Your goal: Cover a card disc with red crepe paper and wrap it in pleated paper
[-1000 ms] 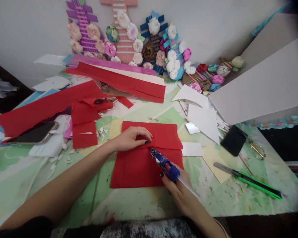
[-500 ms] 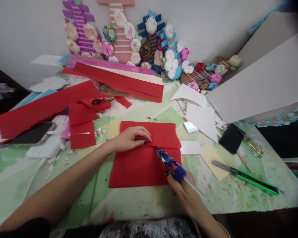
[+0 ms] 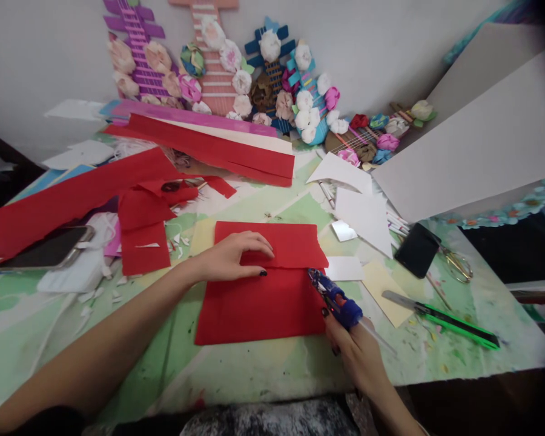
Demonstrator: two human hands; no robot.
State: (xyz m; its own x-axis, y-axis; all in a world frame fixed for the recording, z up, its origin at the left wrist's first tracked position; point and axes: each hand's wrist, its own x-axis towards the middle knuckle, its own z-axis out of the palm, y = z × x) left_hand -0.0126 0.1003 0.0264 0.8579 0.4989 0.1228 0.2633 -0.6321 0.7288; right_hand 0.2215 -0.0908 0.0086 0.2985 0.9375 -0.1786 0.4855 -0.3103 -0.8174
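Observation:
A red sheet of crepe-like paper [image 3: 258,312] lies before me, with a red upper flap [image 3: 290,242] overlapping it along a horizontal seam. My left hand [image 3: 238,254] rests on the flap, its fingers stretched out and the thumb apart, near the seam. In my right hand [image 3: 352,345] is a blue hot glue gun [image 3: 338,300], a clear glue stick poking from its back. The nozzle points at the right end of the seam; whether it touches the paper I cannot tell.
A green utility knife [image 3: 454,324] with its blade out, gold-handled scissors [image 3: 456,264] and a black flat object [image 3: 416,249] lie to the right. Red strips [image 3: 213,151] and a phone [image 3: 48,248] are at left. Flower-decorated paper guitars [image 3: 213,72] line the wall.
The glue gun in my right hand has moved right along the seam to near its right end. My left thumb has come away from the seam edge, and the flap lies flatter.

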